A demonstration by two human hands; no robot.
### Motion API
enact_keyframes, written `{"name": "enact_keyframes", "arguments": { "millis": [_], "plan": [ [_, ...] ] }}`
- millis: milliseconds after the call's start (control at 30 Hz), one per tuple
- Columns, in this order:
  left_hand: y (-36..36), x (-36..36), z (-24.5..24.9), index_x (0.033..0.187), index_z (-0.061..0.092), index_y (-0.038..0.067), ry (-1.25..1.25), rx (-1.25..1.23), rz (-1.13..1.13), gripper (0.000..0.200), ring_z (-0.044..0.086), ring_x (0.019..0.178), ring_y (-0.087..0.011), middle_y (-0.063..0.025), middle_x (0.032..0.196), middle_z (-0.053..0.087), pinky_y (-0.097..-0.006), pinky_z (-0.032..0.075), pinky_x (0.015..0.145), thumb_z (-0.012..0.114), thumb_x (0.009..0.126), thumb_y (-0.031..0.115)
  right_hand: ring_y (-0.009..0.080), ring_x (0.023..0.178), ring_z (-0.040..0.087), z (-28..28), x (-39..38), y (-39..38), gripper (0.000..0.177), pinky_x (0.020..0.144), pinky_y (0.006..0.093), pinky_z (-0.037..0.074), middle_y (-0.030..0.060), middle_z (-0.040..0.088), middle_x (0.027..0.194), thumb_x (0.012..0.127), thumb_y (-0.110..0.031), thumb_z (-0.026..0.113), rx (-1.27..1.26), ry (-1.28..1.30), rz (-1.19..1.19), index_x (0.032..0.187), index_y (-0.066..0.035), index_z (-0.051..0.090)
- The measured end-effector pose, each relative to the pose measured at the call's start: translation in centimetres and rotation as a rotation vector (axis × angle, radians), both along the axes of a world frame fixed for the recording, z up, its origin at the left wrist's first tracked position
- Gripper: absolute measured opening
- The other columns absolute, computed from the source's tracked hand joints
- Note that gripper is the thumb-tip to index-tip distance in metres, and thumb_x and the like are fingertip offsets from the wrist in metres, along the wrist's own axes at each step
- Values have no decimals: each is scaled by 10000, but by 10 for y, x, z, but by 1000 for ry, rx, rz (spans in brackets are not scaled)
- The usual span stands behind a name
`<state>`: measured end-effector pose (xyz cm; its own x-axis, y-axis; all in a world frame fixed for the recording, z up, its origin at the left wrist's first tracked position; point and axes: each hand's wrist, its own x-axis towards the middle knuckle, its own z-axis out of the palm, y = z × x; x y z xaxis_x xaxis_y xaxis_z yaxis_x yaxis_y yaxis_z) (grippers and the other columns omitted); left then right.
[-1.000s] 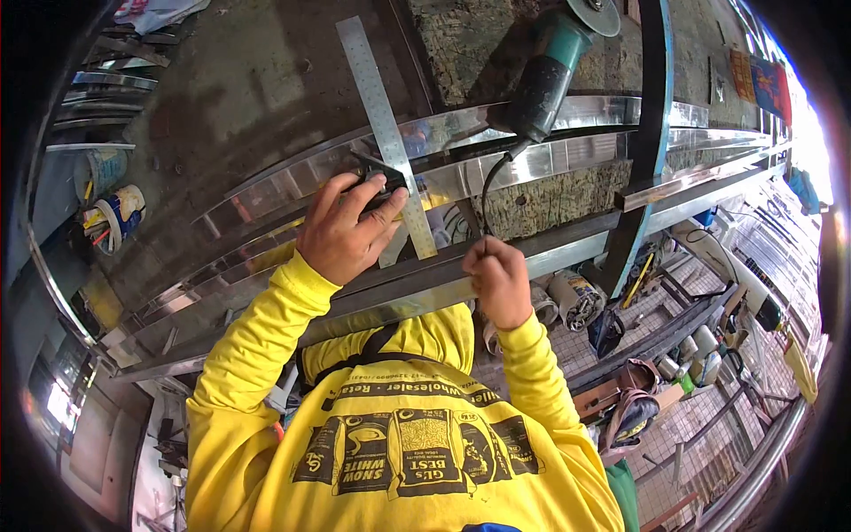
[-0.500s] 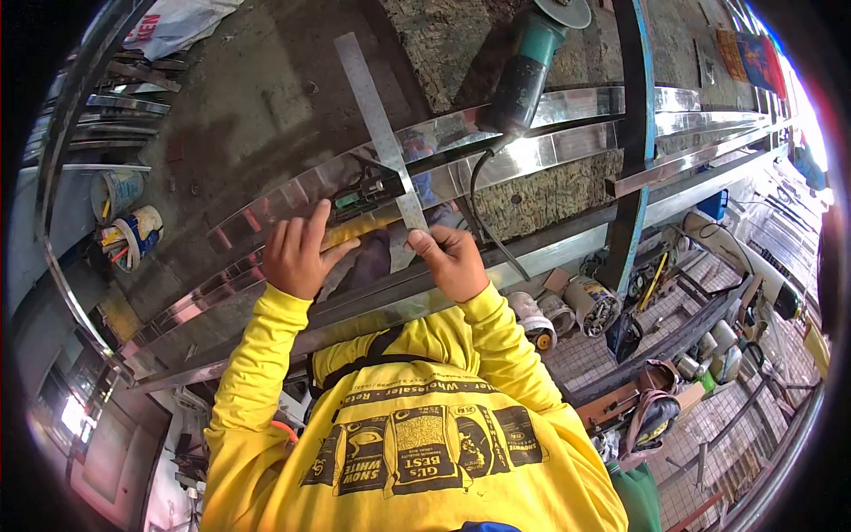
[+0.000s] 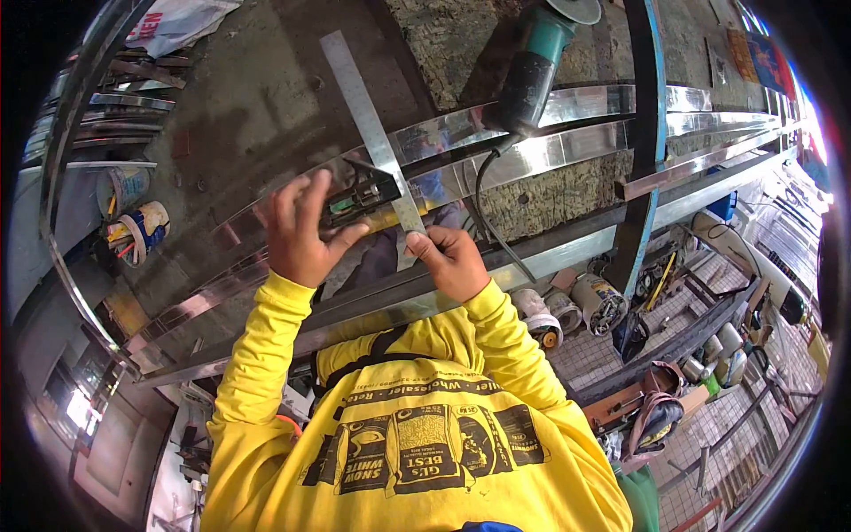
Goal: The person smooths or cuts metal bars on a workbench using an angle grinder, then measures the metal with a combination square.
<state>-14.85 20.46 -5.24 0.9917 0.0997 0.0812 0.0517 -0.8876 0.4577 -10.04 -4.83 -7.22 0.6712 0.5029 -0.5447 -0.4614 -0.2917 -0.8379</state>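
My right hand (image 3: 452, 262) pinches the near end of a steel rule blade (image 3: 362, 106), thumb on top. The blade slants up and left across the polished metal bars. A dark square head with a green vial (image 3: 350, 202) sits on the blade, so the tool looks like a combination square. My left hand (image 3: 303, 229) hovers beside that head, fingers apart and slightly curled, with nothing in it. Below both hands runs a polished metal bar (image 3: 550, 155), and a yellow strip shows under the square's head.
An angle grinder (image 3: 532, 75) lies beyond the bars, its cord (image 3: 479, 191) looping toward me. A dark upright post (image 3: 647, 115) stands to the right. Buckets of tools (image 3: 137, 232) sit at left; cans (image 3: 594, 301) and scattered tools lie at lower right.
My left hand has lifted slightly and its fingers have curled more. The rule has tilted a little to the left at its far end. My right hand keeps its pinch.
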Motion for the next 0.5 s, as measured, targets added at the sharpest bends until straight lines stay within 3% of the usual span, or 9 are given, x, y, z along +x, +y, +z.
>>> {"name": "enact_keyframes", "arguments": {
  "millis": [33,133,267,400,500],
  "plan": [
    [0,1,-1,1477,539,154,-29,26,-70,861,503,1265,-379,-165,1423,475,-496,466,1020,875,760,493,82,608,495,1,2,1,394,571,298,409,9,541,600,1025,-342,655,-22,37,-4,838,1,706],
    [-17,19,9,1430,608,227,13,43,-257,749,496,1296,-379,-171,1447,465,-517,440,1062,885,764,429,85,614,509,9,0,4,396,577,296,415,18,557,608,1022,-337,658,-44,90,-45,838,10,708],
    [-25,24,2,1419,631,311,65,-12,-263,681,555,1159,-336,-149,1476,449,-442,496,992,864,779,294,86,632,525,9,-3,4,397,588,290,427,37,586,636,1020,-328,663,-20,105,-84,838,21,711],
    [-26,20,-2,1367,683,256,29,-34,-295,631,567,1083,-298,-84,1391,518,-397,532,926,864,764,209,71,658,519,14,-4,-4,407,596,280,433,39,614,666,1010,-347,678,-22,83,-79,860,30,706],
    [-26,21,-2,1317,719,223,33,-61,-316,564,567,1024,-286,-38,1341,571,-374,547,881,851,770,177,186,657,613,24,2,-17,307,631,349,477,116,666,731,994,-253,667,-185,92,-100,922,45,682]
  ]
}}
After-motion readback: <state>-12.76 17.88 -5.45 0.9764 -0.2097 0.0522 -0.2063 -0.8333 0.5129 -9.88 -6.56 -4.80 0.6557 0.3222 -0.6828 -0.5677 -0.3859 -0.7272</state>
